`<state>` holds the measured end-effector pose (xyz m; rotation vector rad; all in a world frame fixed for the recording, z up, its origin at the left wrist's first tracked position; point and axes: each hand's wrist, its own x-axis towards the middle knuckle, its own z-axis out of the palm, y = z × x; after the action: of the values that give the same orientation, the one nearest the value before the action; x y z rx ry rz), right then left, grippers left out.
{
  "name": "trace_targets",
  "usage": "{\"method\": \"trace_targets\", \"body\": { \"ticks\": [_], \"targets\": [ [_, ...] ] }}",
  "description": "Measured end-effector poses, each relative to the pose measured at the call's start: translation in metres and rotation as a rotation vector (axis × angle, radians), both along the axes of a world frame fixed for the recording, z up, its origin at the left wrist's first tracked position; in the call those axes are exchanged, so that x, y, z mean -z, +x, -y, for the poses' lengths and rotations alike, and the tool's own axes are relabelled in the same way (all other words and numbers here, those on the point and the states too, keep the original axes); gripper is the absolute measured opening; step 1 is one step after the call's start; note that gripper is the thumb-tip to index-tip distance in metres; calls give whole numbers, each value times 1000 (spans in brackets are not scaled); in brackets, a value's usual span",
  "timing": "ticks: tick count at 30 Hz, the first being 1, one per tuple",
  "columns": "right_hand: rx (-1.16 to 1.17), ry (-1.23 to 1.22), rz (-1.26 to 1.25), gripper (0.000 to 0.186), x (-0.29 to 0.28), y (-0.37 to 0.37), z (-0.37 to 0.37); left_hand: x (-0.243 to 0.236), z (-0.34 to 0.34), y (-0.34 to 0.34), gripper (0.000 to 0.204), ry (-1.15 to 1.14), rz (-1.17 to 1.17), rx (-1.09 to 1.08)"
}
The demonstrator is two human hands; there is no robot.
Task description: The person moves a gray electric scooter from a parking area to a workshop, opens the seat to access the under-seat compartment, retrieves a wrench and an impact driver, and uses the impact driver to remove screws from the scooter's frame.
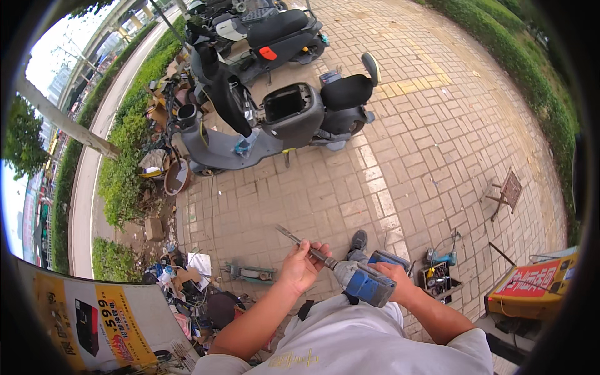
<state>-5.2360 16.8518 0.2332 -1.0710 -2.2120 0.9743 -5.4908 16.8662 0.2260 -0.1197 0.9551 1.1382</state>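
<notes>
A cordless power drill (367, 284) with a blue and grey body lies across my front, its nose toward the left. My right hand (399, 282) is wrapped round its grip, beside a blue battery pack (389, 259). At the nose, my left hand (301, 269) is closed with thumb and fingers on the dark chuck end. A long metal bit (287, 234) sticks out past those fingers, up and to the left. Part of the grip is hidden behind my right hand.
Ahead stands a grey electric scooter (290, 112), seat raised over an open compartment; more scooters (269, 37) stand behind. A toolbox (437, 281) and small folding stool (507, 190) are at right. Cluttered scraps (187, 275), a brown basin (177, 177) and a hedge (122, 181) line the left.
</notes>
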Motion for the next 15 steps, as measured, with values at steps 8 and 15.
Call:
{"method": "trace_targets", "body": {
  "ticks": [8,15],
  "targets": [
    [-77,-270,-76,60,-22,-27,-190,-7,-148,-19,20,29,-5,-202],
    [-149,-384,-43,75,-14,-53,-308,12,-273,-49,21,-40,-24,-70]
  ]
}}
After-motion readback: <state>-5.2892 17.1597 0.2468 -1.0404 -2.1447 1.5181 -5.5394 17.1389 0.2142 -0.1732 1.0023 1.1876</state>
